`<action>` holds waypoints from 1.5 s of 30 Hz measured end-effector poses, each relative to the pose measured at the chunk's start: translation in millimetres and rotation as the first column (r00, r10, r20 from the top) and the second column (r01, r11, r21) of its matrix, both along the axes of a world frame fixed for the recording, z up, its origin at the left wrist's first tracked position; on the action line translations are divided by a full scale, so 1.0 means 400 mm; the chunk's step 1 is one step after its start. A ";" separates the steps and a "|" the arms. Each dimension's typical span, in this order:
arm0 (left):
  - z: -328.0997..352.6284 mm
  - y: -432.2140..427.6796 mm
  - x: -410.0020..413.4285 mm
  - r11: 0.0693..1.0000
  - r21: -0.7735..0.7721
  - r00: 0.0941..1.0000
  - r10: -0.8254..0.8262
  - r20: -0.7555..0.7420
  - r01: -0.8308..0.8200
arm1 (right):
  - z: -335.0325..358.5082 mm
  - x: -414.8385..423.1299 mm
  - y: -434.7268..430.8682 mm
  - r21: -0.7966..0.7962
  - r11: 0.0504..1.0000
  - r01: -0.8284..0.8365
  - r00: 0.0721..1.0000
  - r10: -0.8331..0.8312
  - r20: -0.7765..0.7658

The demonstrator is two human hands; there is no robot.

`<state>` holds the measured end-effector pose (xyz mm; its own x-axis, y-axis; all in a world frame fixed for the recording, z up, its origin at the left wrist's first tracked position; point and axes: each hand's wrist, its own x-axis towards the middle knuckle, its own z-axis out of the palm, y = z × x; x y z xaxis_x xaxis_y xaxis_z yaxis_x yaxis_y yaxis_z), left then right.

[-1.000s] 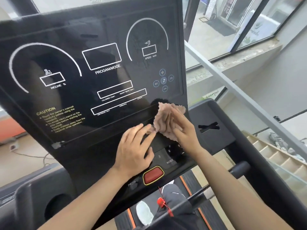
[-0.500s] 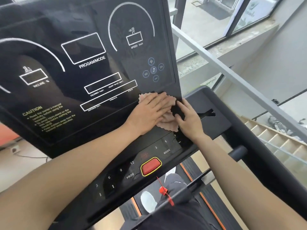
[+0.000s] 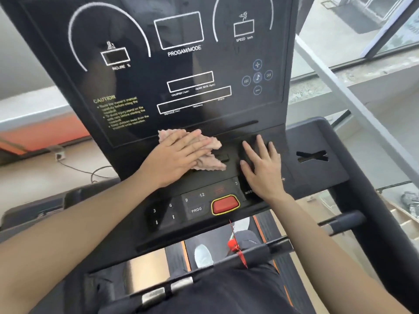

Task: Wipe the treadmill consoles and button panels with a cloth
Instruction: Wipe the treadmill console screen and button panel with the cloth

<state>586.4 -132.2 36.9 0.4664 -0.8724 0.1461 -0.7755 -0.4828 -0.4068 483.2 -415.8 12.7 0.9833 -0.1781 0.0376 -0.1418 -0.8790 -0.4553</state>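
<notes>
Left hand [image 3: 179, 157]: my palm lies flat on the cloth [image 3: 209, 146], fingers straight and close together, pointing right. This grip is fully open; it presses the cloth down and does not clutch it.
Cloth: pinkish-beige and crumpled, on the ledge between the display and the button panel, under my left hand. Its frayed edges stick out past my fingertips on the right and above my knuckles on the left.
Right hand [image 3: 263, 168]: flat on the black ledge just right of the cloth, fingers spread and pointing up toward the display. My grip here is open too, and it has hold of nothing. There is a small gap between this hand and the cloth.
Display [image 3: 158, 71]: a black, glossy, tilted panel, with white outlines labelled INCLINE, PROGAM/MODE and SPEED, a yellow CAUTION text at lower left, and a cluster of round music icons [image 3: 257, 77] at the right.
Button panel [image 3: 181, 209]: below my hands, with numbers 3, 6, 9, 12 and a PROG key; my right wrist covers part of the MODE label.
Red button [image 3: 225, 204]: yellow-rimmed, in the middle of the panel, near my right wrist but not touched.
Red clip [image 3: 233, 244]: hangs on a cord below the red button, by the black handlebar [image 3: 267, 248].
Below: a white shoe [image 3: 203, 256] on the belt.
</notes>
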 end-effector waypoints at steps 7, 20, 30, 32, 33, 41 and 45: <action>0.000 0.229 -0.082 0.986 -0.017 0.981 0.163 -0.104 -0.165 | -0.002 0.008 -0.003 -0.011 1.000 -0.010 0.997 0.009 -0.077; -0.094 0.340 -0.312 0.734 -0.180 0.689 0.483 -0.540 -0.655 | 0.006 0.001 0.007 0.028 1.000 0.004 0.991 0.000 -0.136; -0.094 0.232 -0.475 -0.133 -0.519 0.449 0.353 -0.821 -0.844 | 0.067 -0.106 0.293 0.103 0.836 -0.538 0.843 0.537 0.043; -0.106 0.233 -0.504 -0.169 -0.534 0.453 0.357 -0.817 -0.829 | 0.073 -0.094 0.399 -0.015 0.675 -0.738 0.672 0.737 0.068; -0.111 0.231 -0.520 -0.162 -0.539 0.457 0.367 -0.810 -0.826 | 0.073 -0.080 0.448 -0.072 0.585 -0.808 0.582 0.811 0.060; -0.149 0.175 -0.596 -0.028 -0.533 0.452 0.493 -0.743 -0.846 | 0.014 0.034 0.543 -0.344 0.301 -0.889 0.396 0.884 -0.250; -0.160 0.174 -0.600 -0.004 -0.528 0.456 0.499 -0.737 -0.849 | 0.032 0.018 0.421 -0.416 0.403 -0.815 0.532 0.805 -0.263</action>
